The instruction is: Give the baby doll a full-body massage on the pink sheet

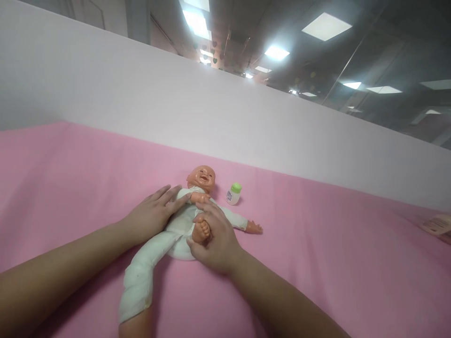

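L hand (153, 215) flat on doll (183, 220); R hand (214, 239) grip holds doll's foot (201, 231); bottle (233, 193) just beside head.

Lying on the cloth (70, 159) beneath both hands: doll (183, 220); right hand (214, 239) gripping its foot (201, 231); left hand (151, 213) resting leftward; head (201, 178) beyond; bottle (233, 193) standing beyond-right; wall (176, 103) rising behind

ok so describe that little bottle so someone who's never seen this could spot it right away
On the pink sheet lies a baby doll in white clothes, with both hands on it. Just beside the doll's head, on the side of the right hand, stands a small white bottle. Its green cap sets it apart.
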Tool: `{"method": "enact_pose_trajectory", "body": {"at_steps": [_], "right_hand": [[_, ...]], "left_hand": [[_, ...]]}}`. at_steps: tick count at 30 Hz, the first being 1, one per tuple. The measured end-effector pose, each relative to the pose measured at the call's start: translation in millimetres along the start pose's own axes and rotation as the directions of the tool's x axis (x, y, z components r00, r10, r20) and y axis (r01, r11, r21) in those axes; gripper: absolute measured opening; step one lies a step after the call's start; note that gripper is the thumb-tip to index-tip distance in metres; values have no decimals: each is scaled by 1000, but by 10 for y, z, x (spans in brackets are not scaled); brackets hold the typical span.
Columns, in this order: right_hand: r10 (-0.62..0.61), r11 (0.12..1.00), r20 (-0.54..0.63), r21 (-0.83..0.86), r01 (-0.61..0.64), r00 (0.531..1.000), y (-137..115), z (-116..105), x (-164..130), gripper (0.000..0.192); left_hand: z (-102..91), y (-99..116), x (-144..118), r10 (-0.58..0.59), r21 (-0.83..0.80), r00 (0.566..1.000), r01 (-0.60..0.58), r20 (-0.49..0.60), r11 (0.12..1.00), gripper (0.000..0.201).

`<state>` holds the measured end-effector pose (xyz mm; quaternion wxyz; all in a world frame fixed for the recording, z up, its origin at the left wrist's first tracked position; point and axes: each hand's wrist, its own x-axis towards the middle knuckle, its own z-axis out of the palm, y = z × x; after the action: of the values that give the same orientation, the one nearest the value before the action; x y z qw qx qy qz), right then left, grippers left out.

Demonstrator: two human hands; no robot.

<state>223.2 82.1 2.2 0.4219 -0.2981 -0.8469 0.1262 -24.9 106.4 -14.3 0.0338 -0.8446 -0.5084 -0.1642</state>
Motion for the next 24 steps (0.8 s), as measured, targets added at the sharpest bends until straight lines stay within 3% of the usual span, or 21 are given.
{"method": "enact_pose_trajectory", "body": {"at_steps": [3, 7, 12, 15, 18, 21, 24], "right_hand": [[-28, 1000, -14, -3, 28, 1000, 11, -2, -2, 39], [-189, 982, -60, -31, 187, 980, -160, -54, -10, 36], [-351, 931, -83, 75, 357, 933, -434, -65, -122, 34], [-422, 902, 93, 143, 407, 902, -493, 17, -260, 14], [-472, 879, 359, 122, 461, 805, -475, 131, -375, 13], [-475, 851, 550, 88, 518, 688, -453, 224, -420, 27], [-441, 834, 642, 34, 551, 627, -463, 270, -430, 32]], "left_hand": [[21, -3, 6, -1, 14, 1000, 1, -10, 1000, 77], [99, -69, 6, -27, 12, 997, 28, -69, 1000, 69], [73, -98, -3, -180, -57, 977, 175, -114, 983, 66], [0, -90, -17, -317, -61, 948, 319, 32, 946, 60], [-46, -100, -32, -443, -73, 880, 460, 174, 885, 68], [-56, -149, -26, -502, -145, 848, 525, 168, 839, 70], [-39, -246, 1, -531, -383, 843, 520, 86, 763, 65]]}}
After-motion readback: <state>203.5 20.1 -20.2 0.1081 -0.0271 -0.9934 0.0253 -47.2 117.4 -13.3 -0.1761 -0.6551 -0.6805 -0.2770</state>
